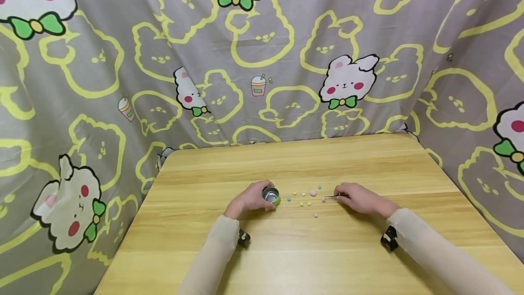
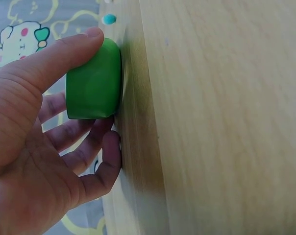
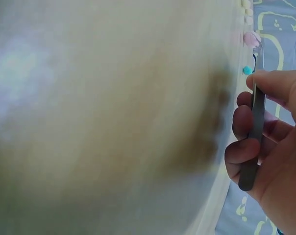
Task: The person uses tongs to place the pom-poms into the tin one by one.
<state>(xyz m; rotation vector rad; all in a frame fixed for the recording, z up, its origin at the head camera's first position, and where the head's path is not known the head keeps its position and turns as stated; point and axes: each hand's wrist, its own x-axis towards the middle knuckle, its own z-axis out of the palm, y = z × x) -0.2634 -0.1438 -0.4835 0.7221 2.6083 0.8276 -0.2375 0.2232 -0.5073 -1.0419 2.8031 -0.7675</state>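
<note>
On the wooden table, my left hand [image 1: 250, 197] grips a small round tin [image 1: 276, 201] with a green outside and a silvery inside. Its thumb lies along one side of the green wall in the left wrist view, fingers on the other; the tin's mouth faces up. My right hand [image 1: 361, 198] pinches metal tweezers [image 3: 255, 132] between thumb and fingers. The tweezer tips point left, right at a small pale pink ball [image 1: 324, 200]. Between the hands lie several small balls: yellow ones [image 1: 301, 204], blue-green ones [image 1: 319, 187] and a larger pink one [image 1: 313, 193].
Another small pinkish ball [image 1: 316, 215] lies nearer the front. The light wooden table [image 1: 294, 258] extends around both hands. A grey curtain [image 1: 294, 117] with cartoon prints hangs behind the table and along both sides.
</note>
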